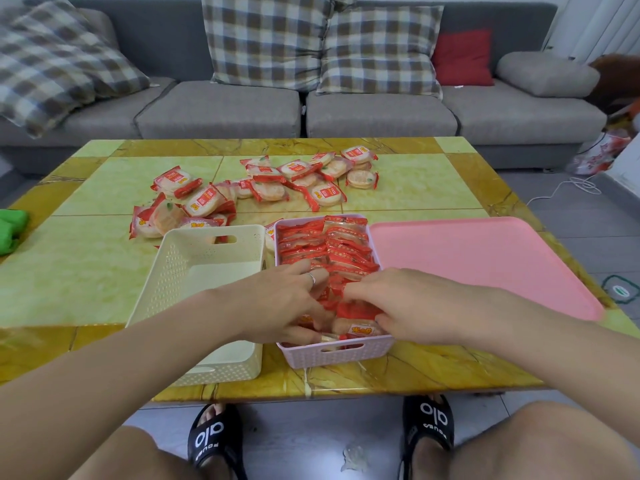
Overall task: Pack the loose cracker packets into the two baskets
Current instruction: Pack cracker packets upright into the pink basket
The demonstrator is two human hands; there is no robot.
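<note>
Head view: both hands down in the near end of the pink basket [346, 355], fingers curled in among the packed cracker packets [325, 247]. Left hand [277, 306], ringed, pinching packets at the basket's near left; right hand [412, 303] gripping packets at its near right. Pink basket crammed with upright red-and-clear packets, set at the tabletop's near edge, middle. Just beside it on the left, a cream basket [166, 271] with bare floor showing. Loose cracker packets [263, 185] strewn across the middle of the green-and-amber stone tabletop [86, 271] toward its far edge, some heaped behind the cream basket. Pink tray [485, 258] lying against the pink basket's right side, toward the right edge. Green object [10, 230] at the left edge. Grey sofa [221, 109] with checked cushions [266, 39] beyond.
</note>
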